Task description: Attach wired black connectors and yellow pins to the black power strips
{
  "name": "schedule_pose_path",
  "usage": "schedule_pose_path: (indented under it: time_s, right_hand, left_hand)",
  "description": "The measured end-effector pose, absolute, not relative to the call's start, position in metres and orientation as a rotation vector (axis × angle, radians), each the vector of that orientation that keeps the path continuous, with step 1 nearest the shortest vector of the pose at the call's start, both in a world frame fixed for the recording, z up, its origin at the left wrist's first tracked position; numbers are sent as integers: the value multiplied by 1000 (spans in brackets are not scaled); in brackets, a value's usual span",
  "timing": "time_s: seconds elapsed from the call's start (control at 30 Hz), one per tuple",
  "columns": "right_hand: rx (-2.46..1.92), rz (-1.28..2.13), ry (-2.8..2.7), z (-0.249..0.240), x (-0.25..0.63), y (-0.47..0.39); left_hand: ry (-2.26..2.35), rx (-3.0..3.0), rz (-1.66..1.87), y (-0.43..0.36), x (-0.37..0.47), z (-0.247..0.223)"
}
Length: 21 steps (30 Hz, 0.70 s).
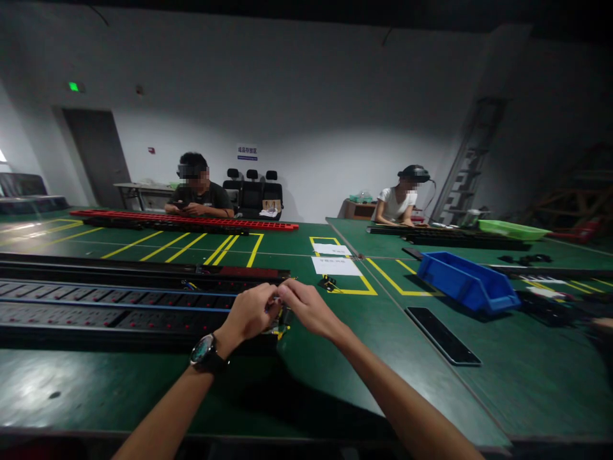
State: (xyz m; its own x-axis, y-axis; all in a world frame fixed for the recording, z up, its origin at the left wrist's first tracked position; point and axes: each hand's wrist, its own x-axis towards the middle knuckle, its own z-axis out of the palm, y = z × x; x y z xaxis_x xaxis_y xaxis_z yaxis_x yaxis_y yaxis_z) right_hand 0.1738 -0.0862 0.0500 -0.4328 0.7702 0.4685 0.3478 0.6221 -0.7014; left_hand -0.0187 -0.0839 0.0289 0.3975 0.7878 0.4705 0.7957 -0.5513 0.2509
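My hands (251,311) are meeting at a long black slotted unit (110,316), green counter (383,319) beneath; toward eleven o'clock a blue-lettered sign (248,151) is reading "成品存放区".

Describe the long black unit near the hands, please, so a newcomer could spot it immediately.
On the green table, look to the near left. There, a long black unit runs rightward to the wearer's left hand and right hand. Unlike the red rack farther back, it is red-dotted, with a blue line lengthwise.
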Motion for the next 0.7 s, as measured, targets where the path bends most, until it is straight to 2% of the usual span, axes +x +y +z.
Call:
schedule_pose_path:
  time_s: [0.27, 0.47, 0.7]
  right_hand:
    - [-1156, 936, -1805, -11, 202, -39]
    - [-1001, 1268, -1583, -11, 191, -50]
    - [-920, 1428, -1375, -7, 185, -61]
  left_hand:
    - [-1312, -2594, -826, -82, 2, 5]
    - [-1243, -2552, -685, -92, 7, 1]
    - [-1267, -2521, -676, -94, 11, -6]
